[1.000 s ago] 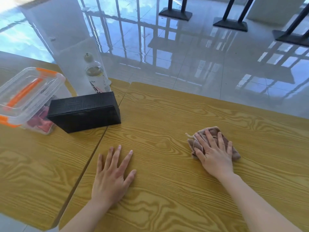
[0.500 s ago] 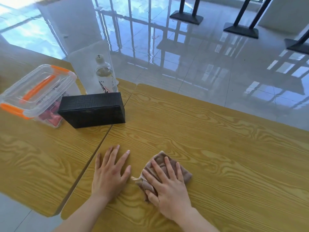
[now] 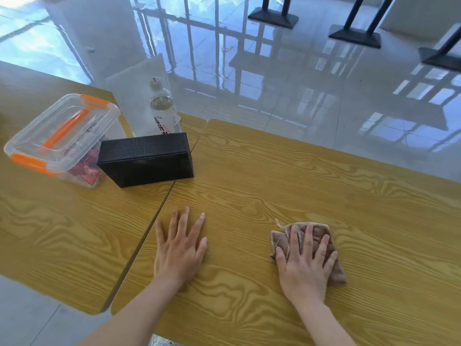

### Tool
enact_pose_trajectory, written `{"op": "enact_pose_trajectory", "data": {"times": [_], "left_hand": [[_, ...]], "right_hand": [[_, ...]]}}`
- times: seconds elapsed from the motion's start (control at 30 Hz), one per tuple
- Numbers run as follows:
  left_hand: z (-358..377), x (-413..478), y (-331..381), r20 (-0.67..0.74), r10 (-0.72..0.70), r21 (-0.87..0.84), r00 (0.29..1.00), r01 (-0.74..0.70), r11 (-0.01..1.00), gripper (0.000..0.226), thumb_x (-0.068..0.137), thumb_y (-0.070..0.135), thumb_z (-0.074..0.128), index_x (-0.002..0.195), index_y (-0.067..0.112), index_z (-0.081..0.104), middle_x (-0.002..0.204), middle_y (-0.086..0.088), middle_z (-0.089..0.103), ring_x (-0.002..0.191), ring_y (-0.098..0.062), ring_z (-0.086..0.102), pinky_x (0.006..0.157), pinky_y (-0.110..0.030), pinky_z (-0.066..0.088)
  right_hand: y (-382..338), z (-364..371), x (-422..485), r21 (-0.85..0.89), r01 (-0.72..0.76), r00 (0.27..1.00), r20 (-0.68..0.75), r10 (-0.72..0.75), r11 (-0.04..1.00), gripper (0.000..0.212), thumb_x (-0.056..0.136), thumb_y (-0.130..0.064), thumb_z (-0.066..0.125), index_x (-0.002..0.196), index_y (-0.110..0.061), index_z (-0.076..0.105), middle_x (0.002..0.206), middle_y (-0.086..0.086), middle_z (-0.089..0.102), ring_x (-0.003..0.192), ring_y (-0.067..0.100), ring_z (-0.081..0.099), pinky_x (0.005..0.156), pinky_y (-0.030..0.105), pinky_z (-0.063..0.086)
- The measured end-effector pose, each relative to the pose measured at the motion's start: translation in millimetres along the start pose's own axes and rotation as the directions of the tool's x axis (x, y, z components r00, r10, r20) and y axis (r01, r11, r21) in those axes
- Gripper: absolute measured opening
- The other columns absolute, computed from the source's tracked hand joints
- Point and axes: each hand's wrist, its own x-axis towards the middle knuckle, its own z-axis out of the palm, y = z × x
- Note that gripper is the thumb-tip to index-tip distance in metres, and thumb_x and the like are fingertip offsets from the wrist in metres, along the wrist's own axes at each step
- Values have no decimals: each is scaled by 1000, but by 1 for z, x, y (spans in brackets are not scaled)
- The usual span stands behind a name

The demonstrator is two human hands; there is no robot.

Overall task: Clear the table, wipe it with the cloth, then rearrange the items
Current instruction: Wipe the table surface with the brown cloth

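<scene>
Table (image 3: 274, 186) bears one cloth (image 3: 280, 242); left hand (image 3: 178, 248); right hand (image 3: 303, 268).

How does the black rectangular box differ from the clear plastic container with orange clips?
The black rectangular box is opaque, hiding its contents; the clear plastic container shows reddish items inside. The box is plain, the container has an orange handle and clips. Both sit closed on the wooden tabletop.

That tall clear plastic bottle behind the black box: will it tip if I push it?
Probably, if pushed high: the tall clear plastic bottle stands upright and is narrow for its height. Once down, its round body would likely roll, and it stands near the wooden table's far edge. Its fill level is unclear, so weight is uncertain.
</scene>
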Motion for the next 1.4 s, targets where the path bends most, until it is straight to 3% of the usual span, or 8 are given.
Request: {"op": "enact_pose_trajectory", "data": {"times": [0.2, 0.4, 0.57, 0.67, 0.87, 0.97, 1.17, 1.4], "left_hand": [[-10, -2, -9, -15, -17, -326, 1000, 11, 945, 59, 96, 50, 19, 151, 33, 29, 162, 5, 19, 149, -8, -3, 121, -48, -5], [-37, -21, -47, 0, -73, -735, 997, 49, 676, 56, 93, 47, 30, 145, 31, 41, 147, 19, 41, 133, 14, 30, 103, -2, 19], [-49, -24, -65, -4, -97, -671, 995, 70, 739, 47, 98, 28, 47, 144, 25, 42, 145, 8, 45, 127, 4, 40, 98, -10, 31], [-54, -18, -57, -16, -68, -548, 998, 48, 835, 59, 92, 35, 61, 146, 30, 38, 150, 5, 36, 127, -16, 46, 93, -20, 42], [-45, 0, -32, 21, 147, -213, 989, -140, 967, 68, 86, 63, 56, 146, 42, 33, 162, 1, 19, 149, -23, 12, 115, -41, 30], [-33, 0, -34, 34, 215, -171, 976, -206, 963, 65, 86, 56, 61, 143, 35, 42, 158, -2, 32, 147, -24, 22, 119, -41, 23], [-30, -10, -76, -45, 205, -171, 978, -210, 963, 48, 79, 43, 65, 124, 25, 64, 134, -8, 60, 127, -29, 55, 95, -41, 54], [-30, -28, -146, -47, 109, -83, 993, -112, 990, 55, 94, 55, 38, 139, 26, 52, 148, -6, 46, 137, -27, 43, 114, -44, 34]], "right_hand": [[-106, 5, -20, 41, 115, 993, -18, -115, 993, 72, 93, -60, 24, 154, -21, 25, 163, 13, 9, 146, 49, 0, 111, 71, 10], [-187, 2, -16, 65, 296, 954, 32, -299, 953, 67, 97, -60, 23, 156, -28, 14, 164, 8, -2, 147, 43, -12, 115, 66, 2], [-199, -22, -3, 231, 490, 842, 124, -525, 841, 69, 96, -61, 28, 155, -38, 0, 162, -5, -18, 145, 30, -28, 117, 54, -16], [-166, -47, 7, 455, 423, 857, 79, -509, 784, 62, 99, -35, 50, 154, -32, 20, 162, -9, 18, 151, 19, 0, 123, 43, 8], [-138, -43, 21, 242, 520, 836, 55, -547, 819, 55, 92, -24, 62, 145, -25, 47, 151, -4, 44, 128, 22, 39, 108, 32, 37], [-146, -34, 21, 194, 537, 834, 20, -551, 821, 50, 82, -15, 73, 131, -22, 62, 140, 3, 57, 107, 24, 51, 92, 32, 50], [-184, -25, 8, 208, 588, 804, -45, -593, 782, 46, 81, -14, 75, 126, -16, 65, 134, 7, 61, 97, 23, 52, 79, 34, 57], [-255, -19, -5, 228, 664, 740, -63, -670, 712, 51, 87, -21, 70, 136, -18, 56, 137, 8, 59, 100, 23, 51, 84, 34, 55]]}}
